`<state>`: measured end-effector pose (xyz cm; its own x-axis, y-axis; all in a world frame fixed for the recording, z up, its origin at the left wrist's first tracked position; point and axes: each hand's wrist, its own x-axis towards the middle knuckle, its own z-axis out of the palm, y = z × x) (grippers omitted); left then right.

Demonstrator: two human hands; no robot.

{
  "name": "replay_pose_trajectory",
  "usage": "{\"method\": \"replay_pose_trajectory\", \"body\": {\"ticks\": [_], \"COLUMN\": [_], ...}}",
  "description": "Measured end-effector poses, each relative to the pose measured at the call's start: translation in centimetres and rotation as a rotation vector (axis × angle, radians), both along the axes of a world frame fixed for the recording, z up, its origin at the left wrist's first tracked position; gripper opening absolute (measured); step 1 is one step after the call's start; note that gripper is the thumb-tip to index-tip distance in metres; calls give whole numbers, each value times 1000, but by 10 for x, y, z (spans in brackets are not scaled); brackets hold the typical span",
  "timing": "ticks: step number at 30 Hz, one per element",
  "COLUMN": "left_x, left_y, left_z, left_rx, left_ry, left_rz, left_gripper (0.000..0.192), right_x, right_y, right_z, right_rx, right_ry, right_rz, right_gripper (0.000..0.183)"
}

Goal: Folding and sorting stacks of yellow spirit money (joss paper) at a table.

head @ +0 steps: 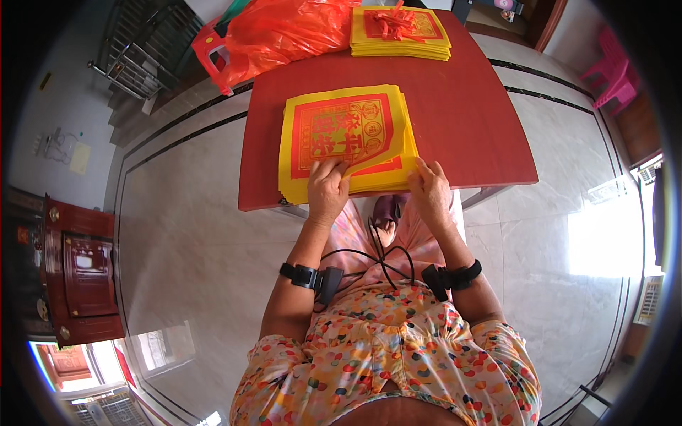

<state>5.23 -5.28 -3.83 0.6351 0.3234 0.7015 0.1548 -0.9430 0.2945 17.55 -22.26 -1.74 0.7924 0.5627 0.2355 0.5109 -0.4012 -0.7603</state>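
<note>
A stack of yellow joss paper sheets (pixel 341 128), printed with red panels and gold characters, lies at the near part of the red table. My left hand (pixel 327 189) pinches the top sheet at its near edge, and that sheet's near right part curls up, baring the red and yellow print of the sheet below. At the stack's near right corner, my right hand (pixel 430 189) grips the paper edge between thumb and fingers. How many sheets it holds is hidden.
Farther back on the red table (pixel 463 122) sits a second yellow paper stack (pixel 362 45) topped with red strips (pixel 397 24). Beside it are a red plastic bag (pixel 287 37) and a red plastic stool (pixel 205 45). Black cables (pixel 381 261) cross my lap.
</note>
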Motion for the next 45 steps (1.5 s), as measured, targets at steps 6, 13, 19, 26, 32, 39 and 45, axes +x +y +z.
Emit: {"method": "replay_pose_trajectory", "body": {"ticks": [6,13,19,26,32,39,45], "left_x": [0,0,-2,-2,-2,-3,-3], "left_y": [0,-1,0,-1,0,-1,-2], "left_z": [1,1,0,1,1,2,5], "left_rx": [3,1,0,-11,-8,-9,-19], "left_ry": [10,3,16,16,2,13,16], "left_rz": [13,-3,10,14,-21,-28,-30], "left_gripper": [16,22,18,19,27,29,29], "right_x": [0,-1,-2,0,2,7,9], "right_y": [1,1,2,5,7,10,14], "right_z": [1,0,3,9,8,11,6], "right_rx": [-28,-34,-1,-1,16,23,237], "right_ry": [-48,-98,-87,-31,28,-34,252], "right_rz": [13,5,-12,-9,-40,5,-54], "right_gripper": [36,36,35,31,29,29,33]}}
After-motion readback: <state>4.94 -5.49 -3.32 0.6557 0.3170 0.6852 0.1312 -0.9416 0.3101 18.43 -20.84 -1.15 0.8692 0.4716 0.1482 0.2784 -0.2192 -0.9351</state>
